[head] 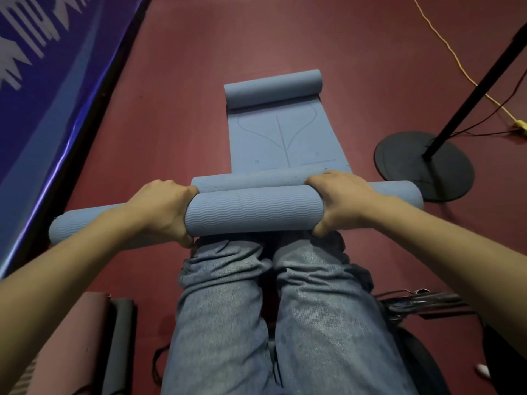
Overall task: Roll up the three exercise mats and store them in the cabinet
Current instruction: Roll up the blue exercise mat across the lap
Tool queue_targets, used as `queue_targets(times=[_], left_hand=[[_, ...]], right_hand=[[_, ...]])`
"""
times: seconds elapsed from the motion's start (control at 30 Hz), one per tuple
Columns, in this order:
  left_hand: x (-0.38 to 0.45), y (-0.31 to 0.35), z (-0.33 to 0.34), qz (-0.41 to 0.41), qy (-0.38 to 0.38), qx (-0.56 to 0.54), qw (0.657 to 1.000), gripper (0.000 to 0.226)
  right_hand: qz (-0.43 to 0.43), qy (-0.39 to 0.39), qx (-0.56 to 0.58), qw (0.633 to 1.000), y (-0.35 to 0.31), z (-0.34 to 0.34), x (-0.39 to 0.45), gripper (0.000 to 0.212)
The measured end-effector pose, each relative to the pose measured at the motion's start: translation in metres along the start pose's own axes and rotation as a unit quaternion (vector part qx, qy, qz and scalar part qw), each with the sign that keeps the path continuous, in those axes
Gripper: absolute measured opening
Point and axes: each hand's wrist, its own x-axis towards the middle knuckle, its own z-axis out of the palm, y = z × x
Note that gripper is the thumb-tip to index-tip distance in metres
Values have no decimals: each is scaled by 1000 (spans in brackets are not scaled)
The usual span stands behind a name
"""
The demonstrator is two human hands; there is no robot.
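Head view: both hands, left (159, 209) and right (339, 201), clamp a rolled blue ribbed foam mat (251, 212) between them. Beyond the knuckles lies a half-unrolled blue mat (285, 138); probably mid-rolling, needing tightening next.

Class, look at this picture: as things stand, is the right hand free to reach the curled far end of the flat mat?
Probably not yet. The right hand grips the rolled mat, as does the left hand, and the far curl lies well beyond it across the flat mat. Nothing else blocks the path.

Blue rolled mat (251, 209) lies crosswise above a half-unrolled blue mat (285, 138).
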Motion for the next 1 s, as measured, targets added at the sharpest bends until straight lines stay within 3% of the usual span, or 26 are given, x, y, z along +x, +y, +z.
queue_targets(times=[0.13,0.6,0.73,0.9,1.0], left_hand=[[3,0,-1,4,-6,-9,1000,71],[-18,2,11,-27,24,-65,997,72],[-37,4,-3,-16,-15,-83,996,63],[-72,18,-12,-9,-72,-104,992,60],[-86,22,-5,-1,-75,-102,992,58]], right_hand=[[-4,20,-9,1000,1,4,-4,80],[-7,-24,-17,1000,-11,-15,-7,81],[-10,-63,0,998,-12,-24,-16,76],[-25,-131,19,991,-14,-19,-45,85],[-39,-142,26,989,-18,-15,-61,76]])
